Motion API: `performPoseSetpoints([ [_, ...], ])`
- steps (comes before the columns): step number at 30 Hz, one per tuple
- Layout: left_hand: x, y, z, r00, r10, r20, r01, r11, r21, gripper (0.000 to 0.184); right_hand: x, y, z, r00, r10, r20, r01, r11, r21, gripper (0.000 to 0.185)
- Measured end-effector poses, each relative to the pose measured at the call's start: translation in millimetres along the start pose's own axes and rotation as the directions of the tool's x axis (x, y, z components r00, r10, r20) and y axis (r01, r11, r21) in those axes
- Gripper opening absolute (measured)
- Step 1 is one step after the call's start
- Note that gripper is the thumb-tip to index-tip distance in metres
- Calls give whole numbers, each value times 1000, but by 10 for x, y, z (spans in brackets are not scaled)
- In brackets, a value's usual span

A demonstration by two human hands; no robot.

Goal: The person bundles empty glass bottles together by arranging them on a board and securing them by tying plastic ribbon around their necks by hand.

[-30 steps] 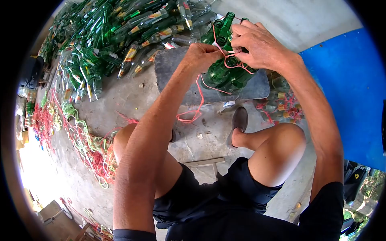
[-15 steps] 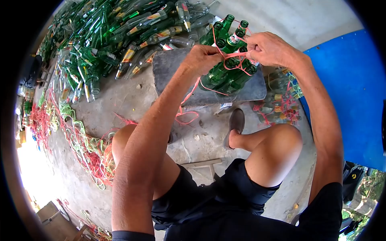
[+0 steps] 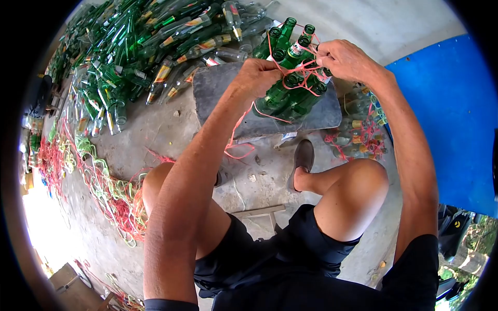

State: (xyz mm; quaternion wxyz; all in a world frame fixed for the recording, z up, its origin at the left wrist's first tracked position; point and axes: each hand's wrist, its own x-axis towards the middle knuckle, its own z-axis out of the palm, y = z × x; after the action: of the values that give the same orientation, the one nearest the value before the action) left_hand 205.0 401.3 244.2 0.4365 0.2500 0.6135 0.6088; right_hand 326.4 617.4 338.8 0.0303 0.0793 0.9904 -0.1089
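Several green glass bottles (image 3: pixel 279 94) stand upright in a tight bunch on a dark slab (image 3: pixel 218 96). Pink plastic string (image 3: pixel 303 87) winds around and between their necks, and a loose length of it hangs over the slab's near edge. My left hand (image 3: pixel 258 76) is closed at the left side of the bunch, its fingertips pinching the string. Across from it, my right hand (image 3: pixel 343 59) also pinches the string above the right-hand bottles. Strands stretch between the two hands over the necks. The fingertips of both hands are partly hidden.
A big heap of empty bottles (image 3: pixel 129 57) lies at the upper left. Tangled pink and green string (image 3: pixel 116 192) covers the floor at left. Beneath the blue panel's (image 3: pixel 430 114) left edge are more tied bottles (image 3: pixel 358 137). A wooden frame (image 3: pixel 259 211) sits between my legs.
The strands between my hands have shifted and spread over the necks. My right hand has turned slightly. The whole view has drifted a little, with the bottles staying on the slab.
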Motion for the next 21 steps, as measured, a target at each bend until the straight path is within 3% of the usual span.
performPoseSetpoints([
  [5,30,1,29,1000,7,-20,-6,999,34,24,127,75,59,999,-8,-51,8,1000,-4,24],
  [15,76,-16,14,998,10,-61,-7,999,45,24,295,186,127,996,-12,83,15,1000,-27,17],
  [17,115,-30,-23,996,66,-64,-56,987,151,23,303,148,96,993,-2,115,2,1000,-4,14],
  [21,91,12,-96,990,118,-82,-94,962,255,21,246,230,244,996,-71,-55,78,987,138,17],
])
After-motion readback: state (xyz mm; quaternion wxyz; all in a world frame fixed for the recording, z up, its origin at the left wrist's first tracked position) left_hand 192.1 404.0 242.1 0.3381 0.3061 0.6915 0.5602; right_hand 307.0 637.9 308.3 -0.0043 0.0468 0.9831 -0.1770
